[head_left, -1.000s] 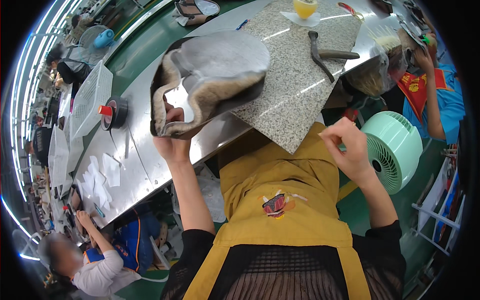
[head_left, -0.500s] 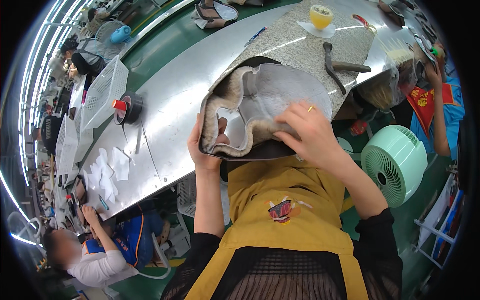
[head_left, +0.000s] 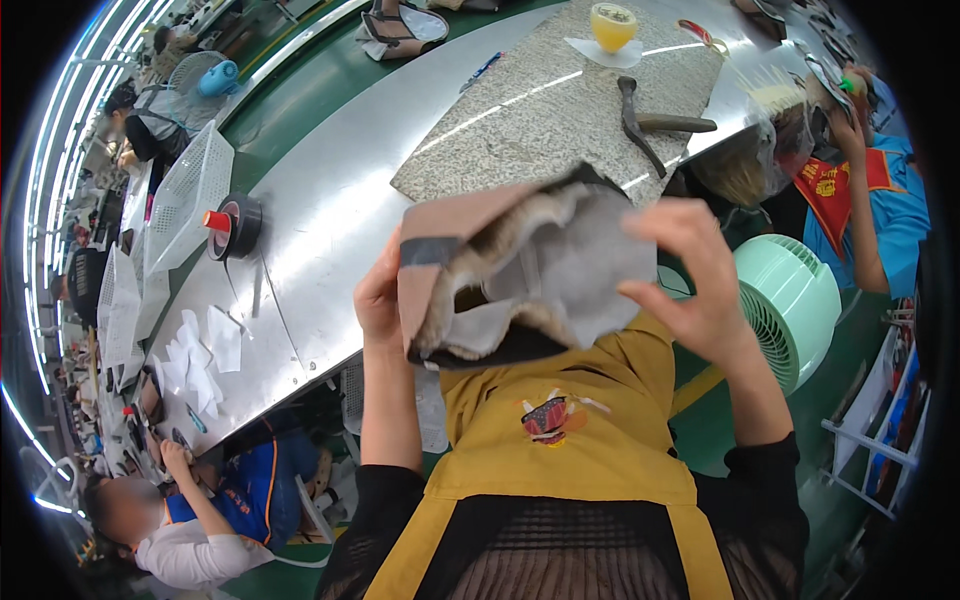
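I hold a fur-lined boot upper (head_left: 520,275), tan outside with grey fleece inside, in the air above my yellow apron (head_left: 570,420). My left hand (head_left: 378,295) grips its left edge with the thumb on the tan side. My right hand (head_left: 695,265) pinches its right edge with fingers curled over the fleece. Behind it lies a speckled stone slab (head_left: 540,110) on the metal table (head_left: 330,220). A dark hammer (head_left: 640,115) rests on the slab.
A cup of yellow liquid (head_left: 612,25) stands on the slab's far end. A black tape roll with a red cap (head_left: 235,225) and white plastic baskets (head_left: 190,190) sit at the left. A mint-green fan (head_left: 790,300) is at my right. Other workers sit nearby.
The boot upper has come off the table edge and up toward me. My right hand moved from its top to its right edge, and the piece is turned more upright.
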